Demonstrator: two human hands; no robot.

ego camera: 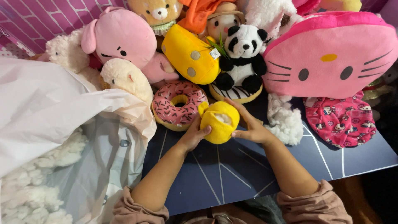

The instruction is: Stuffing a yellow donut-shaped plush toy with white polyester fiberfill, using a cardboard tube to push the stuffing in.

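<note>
Here, at about nine o'clock, a clear plastic bag [62, 166] holds loose white stuffing [29, 195]. Centrally, the left hand [194, 136] and right hand [251, 126] both grip a yellow plush shell [219, 121], fingers curled around it above the dark table [232, 170]; its opening seems to show white fill. Steady support from both sides keeps that opening facing up.

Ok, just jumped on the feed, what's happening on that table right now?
A person holds a small yellow plush shell in both hands: left hand underneath, right hand on its side. White stuffing shows in its opening. A loose clump of stuffing lies beside it on the dark table, a clear bag of stuffing sits at left, and finished plush toys crowd behind.
</note>
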